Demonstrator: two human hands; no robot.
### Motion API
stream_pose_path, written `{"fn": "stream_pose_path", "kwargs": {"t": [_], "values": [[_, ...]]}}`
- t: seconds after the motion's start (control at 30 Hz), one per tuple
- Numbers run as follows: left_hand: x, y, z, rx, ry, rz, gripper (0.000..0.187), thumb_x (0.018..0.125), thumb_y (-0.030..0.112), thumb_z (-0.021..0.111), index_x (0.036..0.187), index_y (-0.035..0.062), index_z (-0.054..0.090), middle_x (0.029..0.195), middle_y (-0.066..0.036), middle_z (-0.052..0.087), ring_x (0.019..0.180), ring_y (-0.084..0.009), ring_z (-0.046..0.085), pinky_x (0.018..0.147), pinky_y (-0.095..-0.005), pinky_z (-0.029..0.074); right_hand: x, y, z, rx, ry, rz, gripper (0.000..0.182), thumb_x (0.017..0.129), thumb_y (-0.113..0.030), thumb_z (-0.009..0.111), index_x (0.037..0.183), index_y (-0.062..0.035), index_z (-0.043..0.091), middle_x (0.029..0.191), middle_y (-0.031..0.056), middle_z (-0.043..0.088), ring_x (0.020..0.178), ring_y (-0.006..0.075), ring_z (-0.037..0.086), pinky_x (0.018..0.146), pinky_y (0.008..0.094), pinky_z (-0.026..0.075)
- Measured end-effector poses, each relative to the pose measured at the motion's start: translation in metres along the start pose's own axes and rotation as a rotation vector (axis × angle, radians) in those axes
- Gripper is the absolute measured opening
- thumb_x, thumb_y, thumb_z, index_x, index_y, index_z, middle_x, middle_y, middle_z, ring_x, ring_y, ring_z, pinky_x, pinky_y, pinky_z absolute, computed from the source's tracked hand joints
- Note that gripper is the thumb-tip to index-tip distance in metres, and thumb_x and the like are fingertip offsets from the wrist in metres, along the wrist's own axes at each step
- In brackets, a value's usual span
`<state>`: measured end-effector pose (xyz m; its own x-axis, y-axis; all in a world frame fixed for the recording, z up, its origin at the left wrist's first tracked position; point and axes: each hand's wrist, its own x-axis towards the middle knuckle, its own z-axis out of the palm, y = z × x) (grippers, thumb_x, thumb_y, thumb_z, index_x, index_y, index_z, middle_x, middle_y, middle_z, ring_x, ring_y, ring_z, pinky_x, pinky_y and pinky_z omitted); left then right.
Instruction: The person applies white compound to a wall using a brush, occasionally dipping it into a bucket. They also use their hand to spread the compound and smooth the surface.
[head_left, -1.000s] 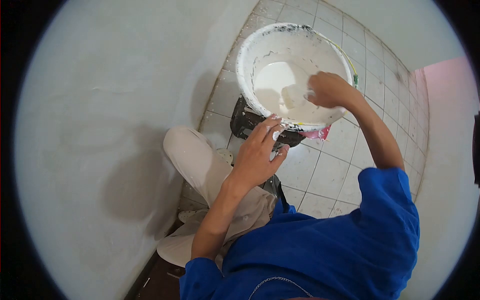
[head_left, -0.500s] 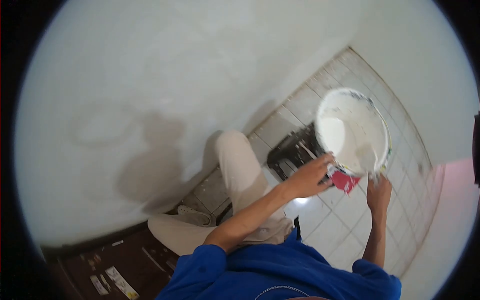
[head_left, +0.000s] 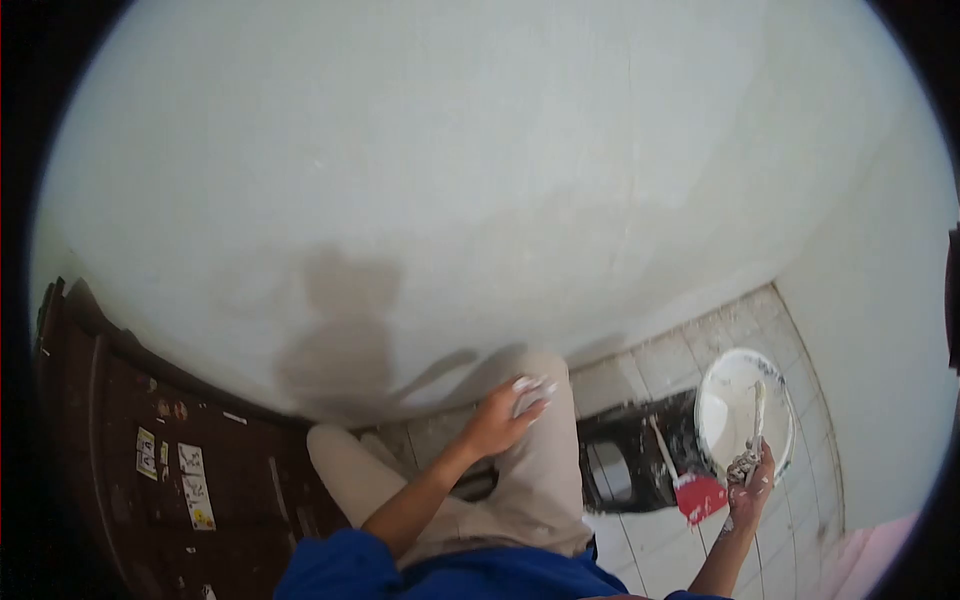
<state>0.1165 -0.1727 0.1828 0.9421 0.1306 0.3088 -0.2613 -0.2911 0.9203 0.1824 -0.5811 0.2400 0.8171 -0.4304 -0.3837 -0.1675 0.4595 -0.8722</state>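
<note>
Right hand (head_left: 752, 484) of the person is closed around a paint-covered tool (head_left: 759, 405), and it is near the lower rim of the white bucket (head_left: 742, 374). The pale, narrow end of this tool points upward and is seen across the bucket's opening; whether it touches the inside, I cannot tell. White paint (head_left: 714, 418) lies in the bucket.

Left hand (head_left: 500, 415) is above the thigh, near the knee, with its fingers bent and marked by white smears; I cannot tell if it holds something.

Between the left hand and the bucket is a black stool (head_left: 628, 426), spotted with paint. On it rests a red-bladed scraper (head_left: 702, 499), its light handle slanting across the stool and its blade reaching past the edge. The bucket covers the stool's right end from this view. Light tiles (head_left: 650, 545) make the floor, and a pale wall (head_left: 480, 150) rises ahead.
</note>
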Motion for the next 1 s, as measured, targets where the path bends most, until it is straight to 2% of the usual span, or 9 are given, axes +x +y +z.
{"fn": "stream_pose_path", "kwargs": {"t": [0.1, 0.23, 0.27, 0.47, 0.53, 0.6, 0.77, 0.8, 1.0], "values": [[-0.020, -0.008, -0.036, -0.119, 0.225, -0.056, 0.024, 0.090, 0.012, 0.060, 0.108, -0.0037, 0.060, 0.103, -0.012, 0.067, 0.095, -0.0182, 0.063, 0.085, -0.0308, 0.048, 0.027, 0.001, 0.014, 0.132, -0.264, 0.062, 0.018, 0.093, -0.027, 0.051, 0.090, -0.0103, 0.058, 0.057, -0.0019, 0.050, 0.044, 0.0115, 0.049, 0.041, 0.0247, 0.041], [-0.033, -0.006, -0.070, -0.115, 0.331, -0.198, 0.019, 0.090, 0.008, 0.059, 0.105, -0.0038, 0.061, 0.101, -0.010, 0.067, 0.092, -0.0137, 0.062, 0.083, -0.0278, 0.048, -0.013, 0.000, 0.116, 0.177, -0.174, -0.060, 0.019, 0.092, -0.027, 0.054, 0.081, -0.0104, 0.053, 0.054, -0.0057, 0.042, 0.040, 0.0062, 0.040, 0.039, 0.0210, 0.034], [-0.032, -0.005, -0.074, -0.141, 0.357, -0.159, 0.019, 0.090, 0.008, 0.059, 0.105, -0.0039, 0.061, 0.101, -0.009, 0.067, 0.092, -0.0136, 0.062, 0.083, -0.0275, 0.048, -0.008, 0.004, 0.122, 0.180, -0.384, -0.033, 0.019, 0.091, -0.028, 0.054, 0.081, -0.0119, 0.054, 0.053, -0.0061, 0.043, 0.041, 0.0055, 0.039, 0.038, 0.0213, 0.032], [-0.045, -0.005, -0.081, -0.206, 0.356, -0.168, 0.021, 0.092, 0.008, 0.055, 0.110, -0.0030, 0.057, 0.101, -0.007, 0.064, 0.095, -0.0149, 0.060, 0.086, -0.0287, 0.046, -0.066, 0.028, 0.222, 0.325, -0.751, 0.155, 0.023, 0.092, -0.026, 0.055, 0.090, -0.0035, 0.057, 0.053, -0.0036, 0.044, 0.042, 0.0093, 0.042, 0.040, 0.0244, 0.036], [-0.058, -0.007, -0.085, -0.214, 0.368, -0.237, 0.022, 0.093, 0.011, 0.055, 0.109, -0.0025, 0.058, 0.100, -0.007, 0.064, 0.094, -0.0150, 0.060, 0.086, -0.0293, 0.045, -0.106, 0.032, 0.243, 0.247, -0.752, 0.166, 0.026, 0.093, -0.026, 0.055, 0.097, -0.0003, 0.057, 0.060, -0.0012, 0.045, 0.048, 0.0088, 0.044, 0.045, 0.0239, 0.037], [-0.069, -0.016, -0.087, -0.469, 0.479, -0.303, 0.022, 0.091, 0.005, 0.052, 0.111, -0.0030, 0.057, 0.103, -0.009, 0.064, 0.097, -0.0151, 0.060, 0.087, -0.0293, 0.046, -0.129, 0.046, 0.256, 0.191, -0.807, 0.143, 0.025, 0.092, -0.025, 0.056, 0.095, 0.0000, 0.058, 0.061, 0.0005, 0.048, 0.049, 0.0104, 0.045, 0.046, 0.0246, 0.037], [-0.111, -0.069, -0.123, -0.475, 0.732, -0.137, 0.019, 0.094, 0.014, 0.053, 0.106, -0.0006, 0.057, 0.097, -0.005, 0.061, 0.089, -0.0132, 0.057, 0.082, -0.0296, 0.045, -0.205, 0.093, 0.276, 0.013, -1.016, 0.078, 0.024, 0.092, -0.022, 0.058, 0.096, 0.0009, 0.058, 0.065, 0.0009, 0.050, 0.053, 0.0091, 0.048, 0.047, 0.0241, 0.038], [-0.065, -0.085, -0.047, -0.428, 0.765, -0.066, 0.018, 0.094, 0.015, 0.054, 0.104, -0.0001, 0.058, 0.095, -0.004, 0.060, 0.087, -0.0127, 0.056, 0.080, -0.0293, 0.045, -0.124, 0.070, 0.241, 0.067, -1.017, 0.118, 0.021, 0.092, -0.020, 0.058, 0.097, 0.0004, 0.058, 0.069, 0.0008, 0.053, 0.055, 0.0083, 0.049, 0.049, 0.0231, 0.039], [-0.112, -0.154, -0.098, -0.387, 1.169, -0.255, 0.016, 0.093, 0.010, 0.051, 0.103, -0.0016, 0.057, 0.090, -0.003, 0.058, 0.084, -0.0128, 0.057, 0.074, -0.0274, 0.047, -0.182, 0.155, 0.237, -0.206, -1.213, 0.181, 0.023, 0.094, -0.017, 0.056, 0.099, 0.0043, 0.063, 0.076, -0.0039, 0.055, 0.063, 0.0029, 0.046, 0.055, 0.0205, 0.035]]}}
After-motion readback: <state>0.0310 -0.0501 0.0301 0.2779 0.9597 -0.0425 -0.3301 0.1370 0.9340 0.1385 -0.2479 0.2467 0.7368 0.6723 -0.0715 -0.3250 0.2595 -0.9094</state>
